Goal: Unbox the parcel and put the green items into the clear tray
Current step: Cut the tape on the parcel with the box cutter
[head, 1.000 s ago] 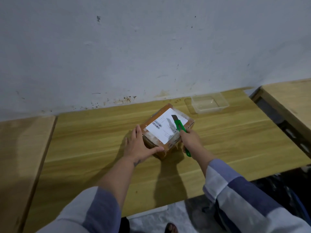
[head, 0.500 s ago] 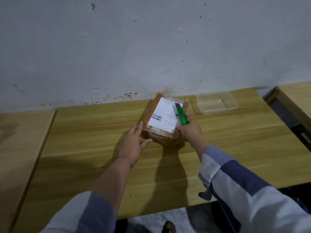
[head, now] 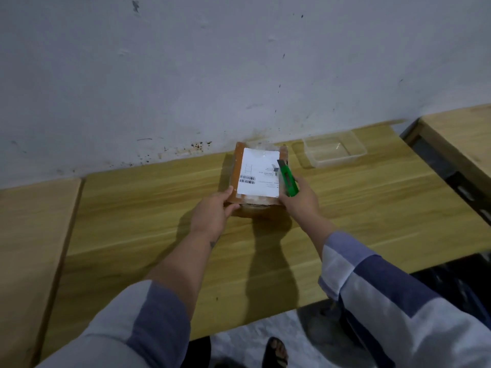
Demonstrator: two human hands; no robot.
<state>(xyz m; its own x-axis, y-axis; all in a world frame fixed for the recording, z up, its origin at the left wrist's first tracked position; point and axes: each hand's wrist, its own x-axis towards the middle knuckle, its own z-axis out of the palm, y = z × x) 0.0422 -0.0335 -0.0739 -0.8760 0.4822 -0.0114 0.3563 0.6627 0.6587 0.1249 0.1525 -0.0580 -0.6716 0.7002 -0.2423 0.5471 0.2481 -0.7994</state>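
Observation:
A brown cardboard parcel [head: 259, 173] with a white shipping label and clear tape stands on the wooden table [head: 372, 208] near the wall, still sealed. My left hand [head: 214, 212] grips its near left corner. My right hand [head: 299, 201] presses on the near right corner while holding a green utility knife [head: 288, 180], whose blade lies over the label's right edge. The clear tray [head: 334, 152] sits to the right of the parcel, with nothing in it. No green items are in view apart from the knife.
A white wall runs right behind the parcel. A second wooden table [head: 34, 235] adjoins on the left and a third [head: 462, 131] stands at the right across a dark gap. My sandalled feet [head: 276, 353] show below the front edge.
The parcel has been turned until its label faces me squarely and has shifted toward the wall. My left hand moved to the near left corner; my right hand with the knife followed.

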